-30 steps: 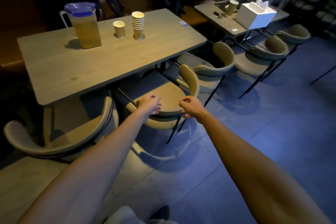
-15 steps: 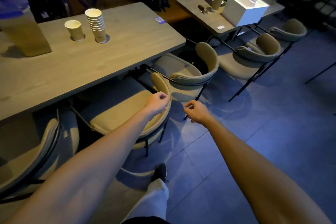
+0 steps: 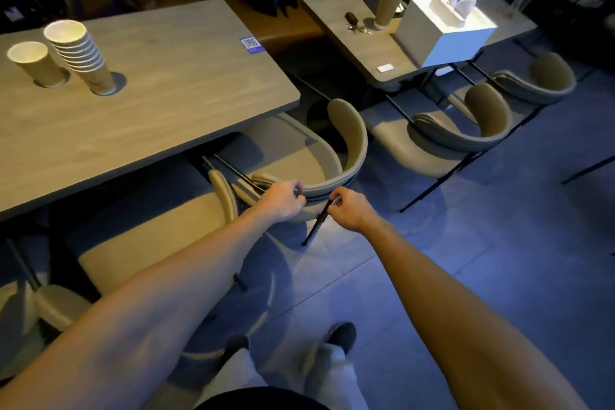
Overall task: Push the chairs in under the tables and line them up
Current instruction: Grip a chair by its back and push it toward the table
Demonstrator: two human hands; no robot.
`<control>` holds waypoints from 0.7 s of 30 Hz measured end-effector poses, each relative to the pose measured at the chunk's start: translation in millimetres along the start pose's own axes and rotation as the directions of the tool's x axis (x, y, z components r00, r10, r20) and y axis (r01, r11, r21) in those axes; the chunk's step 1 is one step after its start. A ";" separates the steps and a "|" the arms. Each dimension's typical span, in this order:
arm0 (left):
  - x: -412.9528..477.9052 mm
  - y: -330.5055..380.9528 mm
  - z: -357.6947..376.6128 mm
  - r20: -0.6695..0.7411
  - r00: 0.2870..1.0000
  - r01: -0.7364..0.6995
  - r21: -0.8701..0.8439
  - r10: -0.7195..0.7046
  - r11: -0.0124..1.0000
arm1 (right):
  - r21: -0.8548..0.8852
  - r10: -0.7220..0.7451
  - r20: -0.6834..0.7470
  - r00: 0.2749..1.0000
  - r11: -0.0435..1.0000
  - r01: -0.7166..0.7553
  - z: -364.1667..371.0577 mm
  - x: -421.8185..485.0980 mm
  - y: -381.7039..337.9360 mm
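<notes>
A beige chair (image 3: 349,140) with a curved backrest stands at the right corner of the near wooden table (image 3: 186,103), its seat partly under the top. My left hand (image 3: 283,201) grips the near rim of its backrest with curled fingers. My right hand (image 3: 351,211) is just to the right, fingers curled and pinching the chair where a black rear leg (image 3: 314,230) meets the backrest. Another beige chair (image 3: 146,250) sits to the left, pushed under the table, partly hidden by my left forearm.
Two more chairs (image 3: 462,136) (image 3: 545,83) stand at the far table (image 3: 352,40), which bears a white tissue box (image 3: 446,33) and a cup. A stack of paper cups (image 3: 80,56) stands on the near table. A seated person is behind. Blue tiled floor lies to the right.
Both hands left the left chair's backrest and moved right onto the corner chair. The view shifted right; the left chair now sits further under the table.
</notes>
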State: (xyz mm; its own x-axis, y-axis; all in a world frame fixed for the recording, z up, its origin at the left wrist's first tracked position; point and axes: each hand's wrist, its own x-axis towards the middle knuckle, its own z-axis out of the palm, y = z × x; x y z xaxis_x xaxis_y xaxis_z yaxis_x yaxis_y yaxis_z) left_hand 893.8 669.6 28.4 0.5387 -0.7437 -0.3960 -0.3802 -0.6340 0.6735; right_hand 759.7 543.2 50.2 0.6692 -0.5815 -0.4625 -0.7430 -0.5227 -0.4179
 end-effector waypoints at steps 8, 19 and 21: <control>65.0 47.5 54.9 -0.105 0.968 0.229 -0.009 -0.228 0.973 | -0.175 -0.221 0.205 0.953 0.950 0.258 -49.4 95.6 56.1; 143.4 57.3 110.2 -0.142 0.942 0.330 0.214 -0.305 0.919 | -0.446 -0.313 0.367 0.876 0.767 0.462 -68.4 207.2 97.6; 157.3 54.7 118.8 -0.085 0.941 0.337 0.256 -0.327 0.906 | -0.456 -0.302 0.376 0.876 0.763 0.459 -66.6 222.5 102.7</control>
State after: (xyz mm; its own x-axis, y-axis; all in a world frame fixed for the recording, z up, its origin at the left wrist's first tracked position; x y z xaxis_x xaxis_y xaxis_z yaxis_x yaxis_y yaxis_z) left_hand 868.4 492.8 -71.2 0.6948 -0.4750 -0.5400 -0.3548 -0.8795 0.3171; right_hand 832.2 318.6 -43.6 0.8110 -0.1168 -0.5733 -0.2602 -0.9496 -0.1746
